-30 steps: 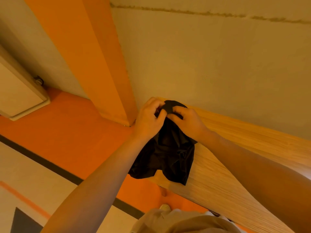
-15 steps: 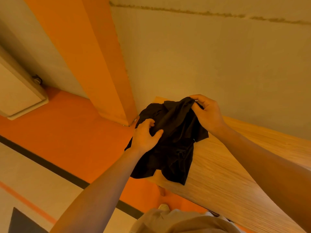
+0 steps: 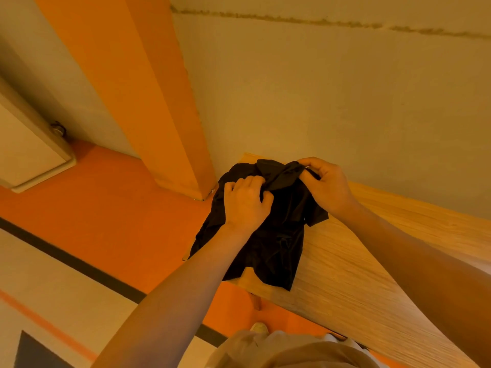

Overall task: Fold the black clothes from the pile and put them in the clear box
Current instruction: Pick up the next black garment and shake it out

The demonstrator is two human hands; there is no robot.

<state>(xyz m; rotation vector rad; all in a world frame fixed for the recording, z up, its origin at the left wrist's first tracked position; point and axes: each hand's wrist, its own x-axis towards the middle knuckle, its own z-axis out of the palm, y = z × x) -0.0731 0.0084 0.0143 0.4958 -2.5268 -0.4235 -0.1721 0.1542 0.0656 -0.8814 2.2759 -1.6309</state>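
Left hand [image 3: 245, 205] and right hand [image 3: 328, 185], fingers curled, pinch black garment [image 3: 276, 243] over table [image 3: 358, 274]

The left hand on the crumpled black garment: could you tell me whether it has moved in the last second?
Yes. The left hand dropped, then rose rightward, ending nearer the wooden table's corner.

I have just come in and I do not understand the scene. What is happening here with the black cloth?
A person is working on a black garment at the end of a wooden table. The left hand grips a bunch of the fabric, and the right hand pinches its upper edge. The garment is crumpled, not yet folded, and part of it hangs over the table's edge. No clear box is in view.
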